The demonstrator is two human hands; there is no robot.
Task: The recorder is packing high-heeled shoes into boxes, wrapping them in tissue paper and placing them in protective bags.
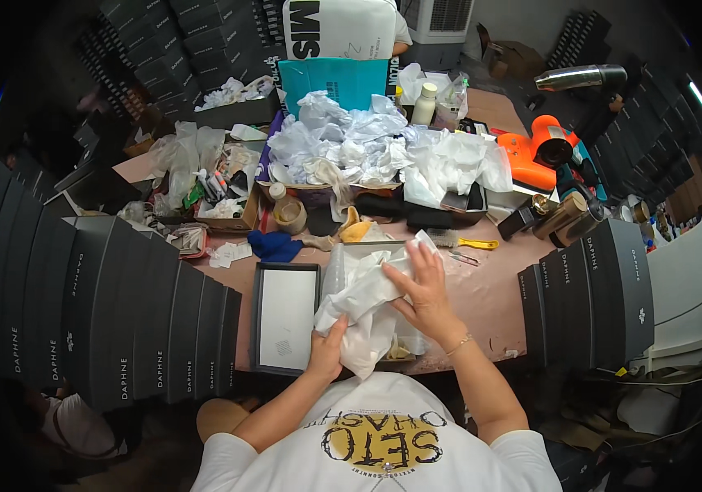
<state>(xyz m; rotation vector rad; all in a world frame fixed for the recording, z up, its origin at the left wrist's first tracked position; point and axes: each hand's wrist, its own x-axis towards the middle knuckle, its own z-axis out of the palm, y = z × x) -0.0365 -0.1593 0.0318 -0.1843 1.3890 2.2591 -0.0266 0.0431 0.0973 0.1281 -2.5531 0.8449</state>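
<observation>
A white tissue-paper bundle (359,302) lies slantwise between my hands, over an open shoe box (379,246). What the paper wraps is hidden. My left hand (328,348) is closed on its lower left end, thumb on top. Against its upper right side rests my right hand (426,293), open with the fingers spread. Clear plastic (335,266) shows at the box's left side, and small pale pieces (400,351) lie near its front end. Just left is a dark box lid (256,320), white inside.
Stacked dark shoe boxes (121,303) flank the table at left, with more boxes (584,299) at right. Behind sit crumpled white paper (343,135), a blue cloth (274,246), a yellow-handled brush (470,243), spray cans (560,217) and an orange heat gun (531,156).
</observation>
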